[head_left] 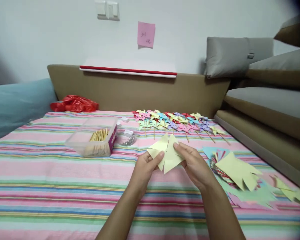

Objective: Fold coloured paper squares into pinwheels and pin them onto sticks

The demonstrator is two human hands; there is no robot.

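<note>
Between my two hands is a pale yellow paper square (172, 158) with slits cut in from its corners. My left hand (146, 168) pinches its left side, thumb on top and fingers beneath. On the opposite side my right hand (193, 163) grips the same paper, its thumb pressed near the upper edge. The sheet is held up above the striped cloth (90, 196). To the right lies a loose pile of cut paper, with a yellow cut sheet (237, 170) on top. Finished paper pinwheels (175, 121) on sticks lie in rows beyond my hands.
Left of centre stands a clear plastic box (76, 143) holding wooden sticks (99, 135). Beside it sits a round container (126, 138) of small shiny pieces. A red plastic bag (75, 104) lies at the back left. Stacked cushions (270, 116) border the right side.
</note>
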